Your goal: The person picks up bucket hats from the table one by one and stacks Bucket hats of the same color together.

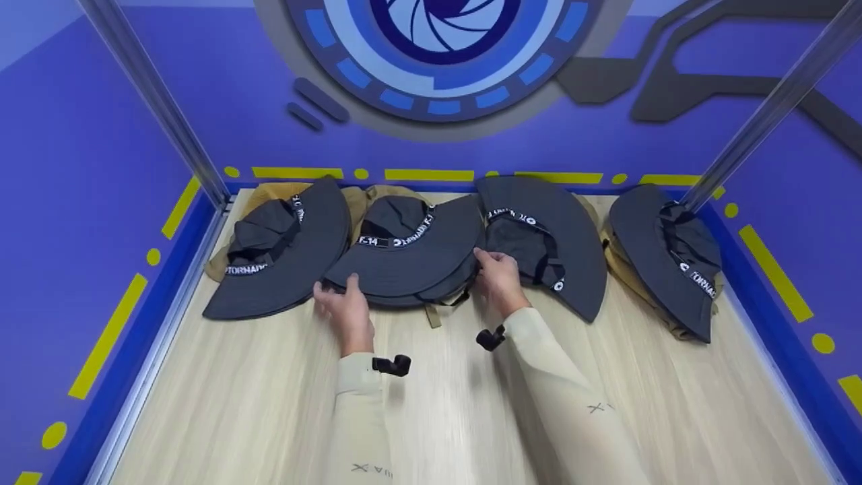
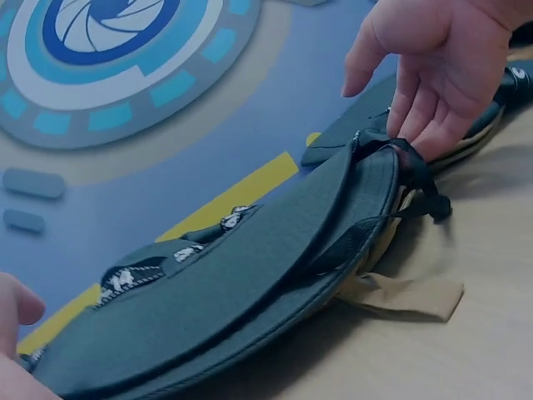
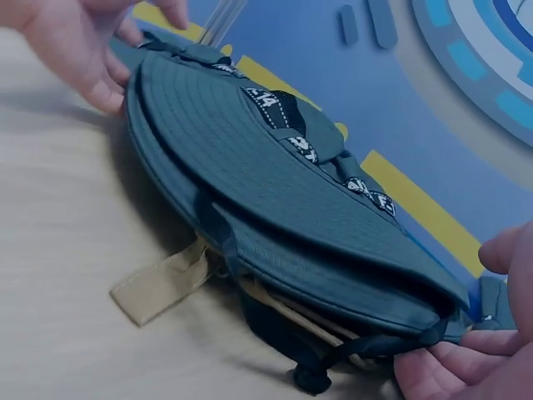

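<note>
Dark grey bucket hats with lettered bands lie in a pile (image 1: pixel 417 269) near the back wall, left of the middle, one brim over another. My left hand (image 1: pixel 347 313) is at the pile's left edge, fingers by the brim and thumb raised apart from it. At the right edge, my right hand (image 1: pixel 500 279) reaches with extended fingers under the brims; its thumb stands away in the left wrist view. A tan strap (image 2: pixel 408 297) and a black cord (image 3: pixel 279 337) hang from the pile's front edge.
More grey hats lie alongside: one far left (image 1: pixel 289 269), one right of the pile (image 1: pixel 572 249) and one far right (image 1: pixel 646 256), with tan cloth showing beneath. Blue printed walls (image 1: pixel 222 87) and metal posts (image 1: pixel 151 87) bound the pale wooden table (image 1: pixel 256 404).
</note>
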A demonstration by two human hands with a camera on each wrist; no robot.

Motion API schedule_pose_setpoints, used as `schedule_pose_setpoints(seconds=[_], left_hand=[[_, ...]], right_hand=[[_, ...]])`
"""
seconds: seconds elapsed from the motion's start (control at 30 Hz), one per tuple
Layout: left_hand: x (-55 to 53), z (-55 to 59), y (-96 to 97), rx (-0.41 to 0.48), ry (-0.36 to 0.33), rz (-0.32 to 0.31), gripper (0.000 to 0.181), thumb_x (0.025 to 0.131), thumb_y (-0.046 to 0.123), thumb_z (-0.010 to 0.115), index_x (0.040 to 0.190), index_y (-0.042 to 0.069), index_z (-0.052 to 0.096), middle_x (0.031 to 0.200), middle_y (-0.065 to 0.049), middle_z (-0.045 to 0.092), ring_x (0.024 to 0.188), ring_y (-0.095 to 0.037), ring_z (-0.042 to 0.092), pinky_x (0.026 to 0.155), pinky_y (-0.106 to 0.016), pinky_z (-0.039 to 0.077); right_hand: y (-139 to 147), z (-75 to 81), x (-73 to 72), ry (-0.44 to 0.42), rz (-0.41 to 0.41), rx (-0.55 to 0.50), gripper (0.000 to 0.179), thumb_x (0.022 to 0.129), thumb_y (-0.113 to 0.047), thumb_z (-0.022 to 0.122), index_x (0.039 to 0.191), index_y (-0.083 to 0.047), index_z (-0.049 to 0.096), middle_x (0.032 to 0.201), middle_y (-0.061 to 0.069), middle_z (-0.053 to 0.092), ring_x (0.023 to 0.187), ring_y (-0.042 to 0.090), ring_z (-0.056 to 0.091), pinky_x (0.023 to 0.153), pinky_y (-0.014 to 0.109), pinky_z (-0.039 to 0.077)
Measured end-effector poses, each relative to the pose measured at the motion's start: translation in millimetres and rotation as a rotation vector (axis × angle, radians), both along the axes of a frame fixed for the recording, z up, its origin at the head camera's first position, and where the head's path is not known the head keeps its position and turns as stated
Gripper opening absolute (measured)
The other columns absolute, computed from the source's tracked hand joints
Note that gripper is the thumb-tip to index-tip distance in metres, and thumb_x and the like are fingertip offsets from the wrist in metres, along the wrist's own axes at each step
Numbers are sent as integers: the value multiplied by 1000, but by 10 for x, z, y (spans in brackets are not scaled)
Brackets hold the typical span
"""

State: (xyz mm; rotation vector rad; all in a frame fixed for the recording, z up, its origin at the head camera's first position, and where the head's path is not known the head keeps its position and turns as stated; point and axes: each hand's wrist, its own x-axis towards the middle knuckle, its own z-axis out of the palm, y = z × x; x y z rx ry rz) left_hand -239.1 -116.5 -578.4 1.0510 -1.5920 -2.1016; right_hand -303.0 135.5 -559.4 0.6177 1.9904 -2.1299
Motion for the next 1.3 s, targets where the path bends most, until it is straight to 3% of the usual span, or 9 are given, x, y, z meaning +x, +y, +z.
schedule_pose_setpoints(seconds=[0.1, 0.27, 0.4, 0.57, 0.8, 0.93, 1.07, 1.2, 1.3], left_hand=[[-54, -48, 23, 43, 29, 24, 87, 100, 29, 65, 165, 15, 10, 169, -19, 21, 156, -29, 25, 124, -38, 32], [-161, -137, 57, 116, 102, -14, 91, 98, 30, 69, 164, 4, 11, 172, -13, 17, 158, -24, 20, 127, -32, 24], [-243, -183, 63, 163, 157, -35, 85, 99, 28, 69, 164, 8, 18, 170, -8, 24, 157, -20, 24, 126, -30, 26], [-293, -149, 68, 231, 254, -23, 71, 104, 16, 60, 164, 16, 24, 169, -7, 28, 157, -20, 25, 126, -28, 25], [-244, -66, 42, 293, 373, -37, 67, 106, 6, 52, 165, 16, 21, 171, -7, 24, 158, -19, 20, 128, -30, 21], [-183, -14, -15, 296, 410, -35, 67, 105, 3, 51, 164, 14, 22, 170, -8, 26, 158, -19, 22, 128, -30, 22], [-117, 84, -84, 297, 428, -52, 68, 105, 4, 52, 164, 15, 20, 170, -7, 26, 157, -19, 23, 128, -30, 23], [-49, 219, -152, 289, 462, -113, 73, 104, 2, 53, 165, 17, 15, 170, -7, 24, 157, -19, 24, 127, -30, 24], [-6, 319, -212, 299, 483, -165, 78, 103, 1, 53, 166, 20, 10, 171, -8, 23, 156, -20, 26, 126, -31, 26]], right_hand=[[-5, -2, -36, -9, -2, -55, 46, 100, -26, 64, 131, 6, 56, 111, 11, 61, 99, 21, 65, 99, 40, 54], [-13, 5, -71, -23, -21, -121, 33, 100, -26, 66, 118, 1, 58, 87, 1, 57, 81, 14, 62, 87, 32, 57], [-38, 14, -96, -36, -34, -168, 29, 98, -26, 70, 111, -3, 57, 80, -2, 55, 77, 12, 61, 81, 28, 58], [-63, 19, -126, -48, -27, -165, 33, 95, -29, 73, 112, -4, 58, 78, -3, 59, 73, 10, 63, 76, 26, 58], [-65, 15, -140, -41, -13, -233, 30, 94, -30, 75, 105, -9, 56, 77, -3, 64, 70, 10, 62, 66, 25, 54], [-25, 41, -135, -15, -19, -292, 31, 93, -30, 76, 90, -14, 50, 63, -10, 48, 56, 5, 46, 55, 21, 41], [54, 101, -147, 5, -29, -406, 41, 93, -28, 77, 77, -16, 41, 57, -11, 32, 51, 6, 30, 54, 24, 28], [178, 178, -180, 33, -8, -521, 29, 96, -27, 74, 83, -13, 51, 60, -9, 47, 57, 7, 43, 56, 24, 40], [306, 262, -197, 34, 48, -593, 23, 99, -28, 70, 101, -7, 62, 79, -1, 68, 72, 11, 62, 70, 27, 56]])
